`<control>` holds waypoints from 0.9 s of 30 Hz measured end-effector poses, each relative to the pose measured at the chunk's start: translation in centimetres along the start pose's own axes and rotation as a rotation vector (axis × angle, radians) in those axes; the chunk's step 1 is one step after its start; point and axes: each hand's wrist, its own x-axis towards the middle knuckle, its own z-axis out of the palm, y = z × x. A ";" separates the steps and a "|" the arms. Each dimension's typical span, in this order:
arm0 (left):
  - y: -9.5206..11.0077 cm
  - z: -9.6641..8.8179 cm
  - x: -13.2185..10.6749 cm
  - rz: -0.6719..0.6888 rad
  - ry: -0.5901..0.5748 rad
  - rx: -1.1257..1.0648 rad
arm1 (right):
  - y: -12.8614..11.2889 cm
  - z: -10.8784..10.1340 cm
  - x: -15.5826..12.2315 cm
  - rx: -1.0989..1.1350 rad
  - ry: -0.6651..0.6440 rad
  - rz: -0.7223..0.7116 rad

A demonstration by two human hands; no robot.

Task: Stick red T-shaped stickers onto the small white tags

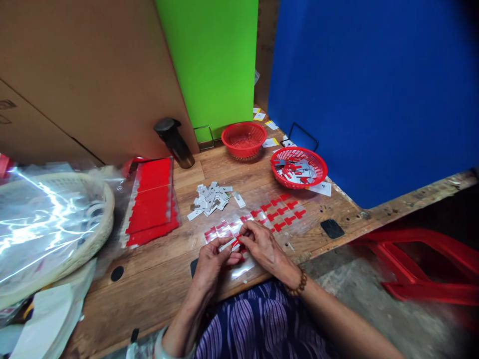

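Observation:
My left hand (211, 264) pinches a small flat white piece (228, 245) between thumb and fingers. My right hand (266, 249) meets it from the right, thumb and fingertips closed at the piece's red end. Whether the right fingers grip the piece itself or a red sticker on it is hard to make out. Beneath both hands lies a clear sheet with rows of red T-shaped stickers (276, 215), partly covered by the hands. Just beyond is a loose pile of flat white and grey pieces (210, 199), with one single piece (238, 199) beside it.
A red basket (324, 174) holds white pieces with red parts; another red basket (244, 144) stands behind. Stacked red sticker sheets (149, 199), a dark tumbler (175, 143) and a plastic-covered white basket (108, 209) are leftward. Green (217, 60) and blue (366, 89) panels rise behind. A red stool (419, 259) stands right.

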 end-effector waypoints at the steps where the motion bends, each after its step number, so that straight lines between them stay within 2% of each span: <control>1: 0.0 0.0 0.0 0.002 -0.001 -0.003 | 0.2 0.1 0.1 0.036 0.003 0.025; 5: 0.0 0.0 -0.2 -0.012 -0.001 -0.009 | 1.4 -0.1 0.3 0.178 0.049 0.141; 8: 0.0 0.1 -0.3 -0.016 0.010 -0.006 | 1.7 -0.5 0.2 0.263 -0.016 0.210; 13: 0.1 0.1 -0.6 -0.012 -0.036 0.007 | 0.6 -0.4 -0.4 0.303 -0.186 0.201; 23: 0.1 0.1 -1.0 0.002 -0.046 0.006 | 0.5 0.1 -0.5 0.518 -0.269 0.314; 27: -0.2 -0.2 -0.6 0.017 -0.056 0.083 | 0.3 0.2 -0.7 0.545 -0.266 0.315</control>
